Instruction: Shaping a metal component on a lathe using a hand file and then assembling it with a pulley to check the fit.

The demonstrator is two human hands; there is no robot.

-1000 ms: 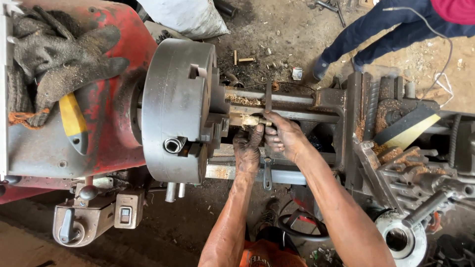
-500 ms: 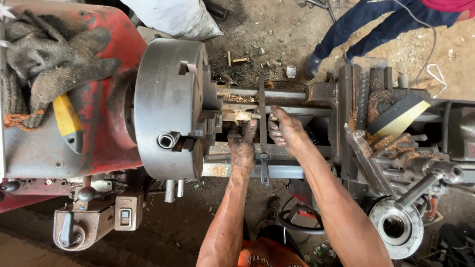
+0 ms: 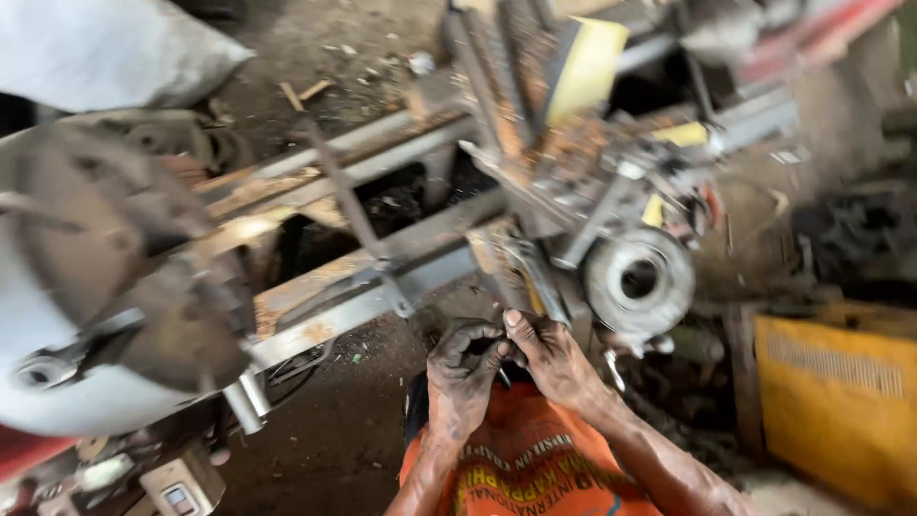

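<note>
— What did you have in hand at that moment?

— My two hands were together, low in the middle of the view, just above my orange shirt. The left hand was black with grease, its fingers curled in tight. The right hand met it from the other side, thumb up, fingertips pressed against the left ones. A thin dark sliver showed between them, too small and blurred for me to name. I could not tell whether either hand really gripped it.

— How were the arms set?

— Both forearms rose from the bottom edge and bent inward, so the wrists came close and the knuckles touched. The hands were drawn near my chest, apart from the machine.

— And the machine?

— The lathe bed ran slantwise just beyond my hands, its rusty rails climbing from lower left to upper right. The big grey chuck filled the left side, smeared by motion. Near my right hand, a little above it, sat a round metal handwheel with a dark hole in its middle. Higher up was the carriage with a yellow block on it.

— Anything around that?

— A yellow panel stood at the right edge, a white sack lay at upper left, and the dirt floor was dark beneath the bed.
</note>
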